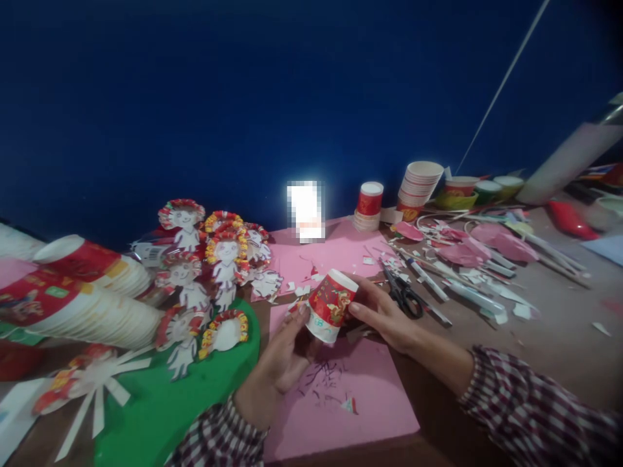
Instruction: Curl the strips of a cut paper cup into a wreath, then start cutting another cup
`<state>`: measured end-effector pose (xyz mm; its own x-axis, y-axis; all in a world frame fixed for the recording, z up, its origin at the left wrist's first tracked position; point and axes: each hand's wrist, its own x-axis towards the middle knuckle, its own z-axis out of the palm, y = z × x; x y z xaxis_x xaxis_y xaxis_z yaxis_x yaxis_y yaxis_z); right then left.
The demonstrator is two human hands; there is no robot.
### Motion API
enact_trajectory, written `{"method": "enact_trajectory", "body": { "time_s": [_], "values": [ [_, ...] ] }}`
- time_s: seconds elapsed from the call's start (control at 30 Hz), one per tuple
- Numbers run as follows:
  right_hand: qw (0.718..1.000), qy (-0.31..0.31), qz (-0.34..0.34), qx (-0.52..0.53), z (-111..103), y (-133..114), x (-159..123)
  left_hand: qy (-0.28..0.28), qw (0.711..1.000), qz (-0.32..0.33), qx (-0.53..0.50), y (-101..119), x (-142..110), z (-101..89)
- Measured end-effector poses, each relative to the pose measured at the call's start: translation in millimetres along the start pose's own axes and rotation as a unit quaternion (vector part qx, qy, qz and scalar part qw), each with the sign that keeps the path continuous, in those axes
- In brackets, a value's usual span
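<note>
A red-patterned paper cup (331, 305) with a white rim is held tilted between both my hands above a pink sheet (341, 395). My left hand (280, 366) grips its base from below, fingers curled round it. My right hand (382, 311) pinches the cup's side near the rim. Black scissors (403, 295) lie just right of my right hand on the brown table.
Paper-cup dolls (214, 259) with red and yellow fringes lie at left on a green sheet (160, 402). Stacks of cups (73, 298) lie on their sides at far left. More cups (418, 185), bowls, pens and pink scraps crowd the back right. A blue wall stands behind.
</note>
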<state>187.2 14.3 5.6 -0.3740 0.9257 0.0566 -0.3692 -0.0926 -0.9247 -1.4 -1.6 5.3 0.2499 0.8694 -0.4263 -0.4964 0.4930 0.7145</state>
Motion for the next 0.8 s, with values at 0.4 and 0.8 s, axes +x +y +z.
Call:
{"method": "enact_trajectory", "body": {
  "time_s": [0.4,0.8],
  "values": [
    [0.997,0.044,-0.011,-0.055,-4.0,0.5,-0.9,-0.07,0.998,0.003,0.002,-2.8,-1.2,2.1],
    [0.996,0.051,-0.008,-0.074,-6.5,4.7,-0.4,-0.107,0.994,0.011,-0.016,-3.0,-5.3,8.6]
  ]
}}
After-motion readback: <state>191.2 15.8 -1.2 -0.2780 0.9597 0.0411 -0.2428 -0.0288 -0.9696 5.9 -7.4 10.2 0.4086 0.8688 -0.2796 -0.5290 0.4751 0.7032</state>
